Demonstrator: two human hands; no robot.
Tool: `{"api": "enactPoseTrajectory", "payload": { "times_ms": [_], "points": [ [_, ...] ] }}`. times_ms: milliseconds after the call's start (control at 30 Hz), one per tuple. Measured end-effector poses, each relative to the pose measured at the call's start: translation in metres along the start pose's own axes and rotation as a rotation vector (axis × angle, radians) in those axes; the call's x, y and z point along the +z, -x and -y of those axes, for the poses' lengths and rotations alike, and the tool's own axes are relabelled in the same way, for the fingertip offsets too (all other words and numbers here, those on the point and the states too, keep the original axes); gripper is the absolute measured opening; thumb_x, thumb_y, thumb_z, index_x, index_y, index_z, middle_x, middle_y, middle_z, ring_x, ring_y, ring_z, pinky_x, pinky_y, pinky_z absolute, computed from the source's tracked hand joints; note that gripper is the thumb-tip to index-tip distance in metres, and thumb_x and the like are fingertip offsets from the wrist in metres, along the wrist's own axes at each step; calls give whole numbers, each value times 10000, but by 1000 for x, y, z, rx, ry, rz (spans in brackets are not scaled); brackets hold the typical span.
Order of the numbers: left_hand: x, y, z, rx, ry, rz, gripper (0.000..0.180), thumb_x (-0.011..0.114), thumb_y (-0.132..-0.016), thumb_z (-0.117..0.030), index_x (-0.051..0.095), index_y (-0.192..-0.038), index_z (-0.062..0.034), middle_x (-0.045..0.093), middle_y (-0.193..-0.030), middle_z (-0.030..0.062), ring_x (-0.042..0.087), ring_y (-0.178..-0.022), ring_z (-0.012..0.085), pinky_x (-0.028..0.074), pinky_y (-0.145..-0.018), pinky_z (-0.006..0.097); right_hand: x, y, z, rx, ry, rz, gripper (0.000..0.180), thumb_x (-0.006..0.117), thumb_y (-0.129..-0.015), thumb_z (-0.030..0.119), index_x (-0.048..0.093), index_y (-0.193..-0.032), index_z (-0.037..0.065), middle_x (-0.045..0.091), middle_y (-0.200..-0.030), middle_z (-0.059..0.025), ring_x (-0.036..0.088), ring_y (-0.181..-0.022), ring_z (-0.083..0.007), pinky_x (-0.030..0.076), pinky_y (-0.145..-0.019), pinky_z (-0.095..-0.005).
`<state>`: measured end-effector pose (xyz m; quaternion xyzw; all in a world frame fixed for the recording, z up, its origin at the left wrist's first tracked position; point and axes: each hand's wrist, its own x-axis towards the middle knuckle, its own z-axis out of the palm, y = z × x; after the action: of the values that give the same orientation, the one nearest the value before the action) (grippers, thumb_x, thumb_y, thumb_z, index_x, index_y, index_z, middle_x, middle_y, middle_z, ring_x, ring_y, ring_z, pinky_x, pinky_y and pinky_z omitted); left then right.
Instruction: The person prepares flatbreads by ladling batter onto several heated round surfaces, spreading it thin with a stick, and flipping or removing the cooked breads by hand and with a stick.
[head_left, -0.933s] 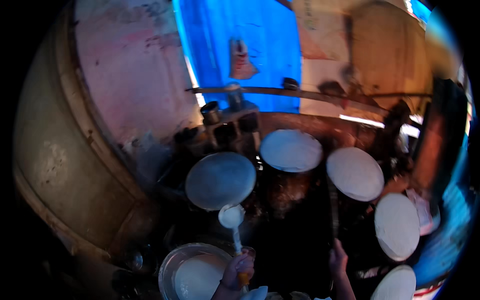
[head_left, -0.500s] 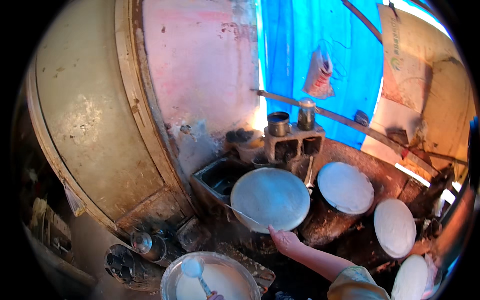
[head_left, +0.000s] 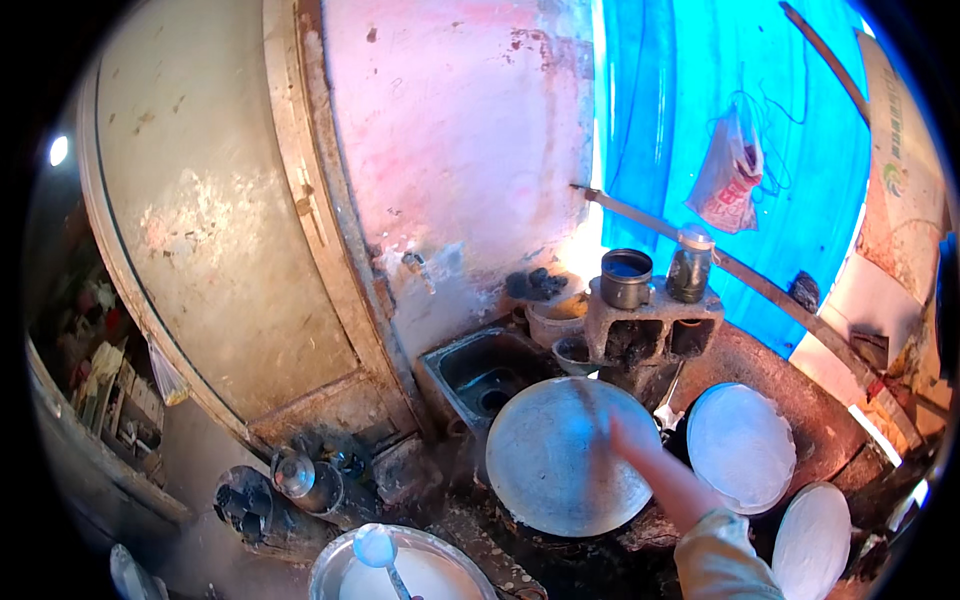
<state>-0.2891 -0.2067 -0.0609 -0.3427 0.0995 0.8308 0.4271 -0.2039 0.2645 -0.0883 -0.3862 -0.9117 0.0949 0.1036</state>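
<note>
The right hand (head_left: 625, 440) reaches over the big round griddle (head_left: 565, 470) that sits at the middle of the sooty cooking bench (head_left: 800, 385); it is blurred, so whether its fingers are spread or closed cannot be told. The griddle's grey face is bare. The left hand is out of sight.

At the bench's near edge stands a metal basin (head_left: 345, 570) of white batter with a ladle (head_left: 375, 548) resting in it. To the griddle's right lie two more round plates (head_left: 740, 445) — each coated with a thin white sheet. Behind the griddle a concrete block (head_left: 650, 330) carries a metal tin (head_left: 626, 278) and a dark jar (head_left: 690, 268); left of it, a small bowl (head_left: 575, 352) and a dark sunken trough (head_left: 485, 375) against the pink wall (head_left: 460, 130). A plastic bag (head_left: 730, 175) hangs on the blue tarpaulin (head_left: 680, 100).
</note>
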Motion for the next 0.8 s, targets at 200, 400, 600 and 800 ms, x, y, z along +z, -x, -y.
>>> {"api": "enactPoseTrajectory", "payload": {
  "times_ms": [200, 400, 600, 800],
  "points": [
    [20, -10, 25, 64, -203, -250, 382, 328, -940, -237, 328, -568, -151, 258, -440, -66, 256, -342, 50, 263, -341, 188, -6, -2, 20, -236, 127, 256, 433, 512, -777, 139, 477, -1208, 117, 619, -865, -174, 600, -789, -342, 477, -675, -431],
    [-15, -17, 12, -128, 197, 90, 382, 326, -937, -229, 317, -561, -164, 269, -446, -77, 261, -343, 48, 267, -342, 189, -7, 10, -31, 18, -60, 3, 487, 524, -746, 111, 442, -1226, 113, 612, -764, -184, 598, -689, -351, 469, -608, -438],
    [-17, -17, 16, -134, 254, 120, 379, 331, -932, -229, 325, -560, -158, 270, -449, -75, 271, -357, 53, 272, -351, 199, 9, 36, 7, -229, -78, 178, 451, 452, -757, 35, 485, -1201, 101, 606, -801, -213, 591, -754, -379, 467, -678, -460],
    [-29, -20, 17, -129, 218, 194, 366, 326, -932, -242, 347, -581, -140, 286, -455, -57, 272, -358, 59, 276, -353, 200, -29, -15, -20, -117, -63, 202, 415, 445, -777, 39, 514, -1177, 127, 600, -868, -216, 579, -842, -369, 456, -729, -444]
  ]
}}
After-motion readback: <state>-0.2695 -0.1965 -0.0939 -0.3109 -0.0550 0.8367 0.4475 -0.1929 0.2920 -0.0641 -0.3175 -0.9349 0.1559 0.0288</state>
